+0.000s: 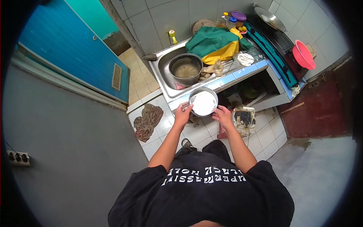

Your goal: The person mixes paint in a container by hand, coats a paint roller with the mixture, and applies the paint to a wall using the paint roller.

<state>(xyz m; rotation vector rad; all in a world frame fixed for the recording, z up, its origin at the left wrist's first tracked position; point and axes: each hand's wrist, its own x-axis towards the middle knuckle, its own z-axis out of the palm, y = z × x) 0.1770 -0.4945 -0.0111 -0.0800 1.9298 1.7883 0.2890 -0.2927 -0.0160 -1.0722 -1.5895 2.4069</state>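
Between my two hands is a round grey metal pot (pixel 196 92), held level in front of the sink's edge. Bright white contents (pixel 203 103) fill its inside; no grains can be made out. My left hand (pixel 182 114) grips the pot's left side with thumb and fingers. On the opposite side, the fingers of my right hand (pixel 223 116) are pressed against the wall. Just beyond, a larger dark pot (pixel 199 60) with cloudy liquid stands in the metal sink (pixel 162 64).
Green and yellow cloth (pixel 213 43) covers part of the drainboard. A stove (pixel 278 45) with a pan lid (pixel 269 19) and a pink basin (pixel 301 56) is to the right. Crumpled brown cloth (pixel 149 120) lies on the tiled floor. A blue door (pixel 72 41) is at left.
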